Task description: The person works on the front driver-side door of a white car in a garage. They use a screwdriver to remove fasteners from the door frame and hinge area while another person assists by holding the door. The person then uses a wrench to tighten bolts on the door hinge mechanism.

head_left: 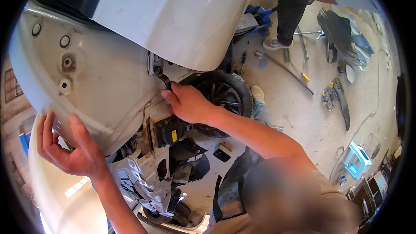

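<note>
Right hand's on a wrench at the bracket, left one's just hanging open.
So the right hand [190, 104] is wrapped around one dark wrench [164, 79], ring end up at the one metal bracket [151, 63] by the right edge of the big white body panel [110, 67]; left hand [71, 145] is loosely spread, thumb well apart, near that panel's lower left edge, can't tell if it's touching. Four round fittings [65, 41] near the panel's left edge, one wheel [236, 93] behind the right hand, one yellow-handled screwdriver [305, 77] on the floor [294, 112].
</note>
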`<act>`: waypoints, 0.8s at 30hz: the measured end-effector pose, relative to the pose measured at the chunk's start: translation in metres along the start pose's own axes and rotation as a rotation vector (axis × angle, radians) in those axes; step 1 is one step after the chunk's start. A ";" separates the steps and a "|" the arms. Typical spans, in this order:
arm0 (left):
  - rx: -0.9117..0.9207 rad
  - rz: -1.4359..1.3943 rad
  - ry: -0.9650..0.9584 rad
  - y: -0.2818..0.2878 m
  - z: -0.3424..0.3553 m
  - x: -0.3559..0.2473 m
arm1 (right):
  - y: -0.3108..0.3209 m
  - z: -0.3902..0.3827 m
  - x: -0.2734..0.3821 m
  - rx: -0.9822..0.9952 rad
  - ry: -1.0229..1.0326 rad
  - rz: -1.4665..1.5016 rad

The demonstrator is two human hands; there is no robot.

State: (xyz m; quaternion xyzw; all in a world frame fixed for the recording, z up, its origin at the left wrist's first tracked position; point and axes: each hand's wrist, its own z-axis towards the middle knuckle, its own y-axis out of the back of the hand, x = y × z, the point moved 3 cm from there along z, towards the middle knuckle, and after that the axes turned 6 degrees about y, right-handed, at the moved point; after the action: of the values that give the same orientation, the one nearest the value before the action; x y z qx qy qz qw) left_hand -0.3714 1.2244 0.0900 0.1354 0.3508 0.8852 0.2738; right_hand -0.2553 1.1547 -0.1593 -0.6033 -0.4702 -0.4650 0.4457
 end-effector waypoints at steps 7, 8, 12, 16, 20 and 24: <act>-0.009 -0.003 0.016 -0.002 0.000 -0.004 | 0.004 -0.004 0.018 0.010 -0.049 -0.131; -0.004 -0.003 0.019 -0.002 -0.001 -0.004 | 0.007 -0.002 0.017 0.014 -0.053 -0.157; 0.010 0.017 0.024 0.000 -0.001 -0.003 | 0.027 0.020 -0.018 -0.224 0.359 -0.605; 0.013 0.005 0.019 -0.001 -0.001 -0.001 | 0.020 0.026 -0.024 -0.395 0.463 -0.473; 0.020 -0.016 0.017 -0.001 -0.002 0.000 | 0.022 0.027 -0.023 -0.400 0.488 -0.454; 0.018 -0.034 0.008 -0.001 -0.002 -0.001 | 0.024 0.025 -0.023 -0.371 0.559 -0.414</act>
State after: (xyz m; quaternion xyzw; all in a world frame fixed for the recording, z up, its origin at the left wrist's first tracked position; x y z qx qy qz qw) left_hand -0.3713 1.2238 0.0876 0.1283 0.3622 0.8778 0.2860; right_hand -0.2309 1.1720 -0.1885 -0.4162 -0.3505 -0.7685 0.3367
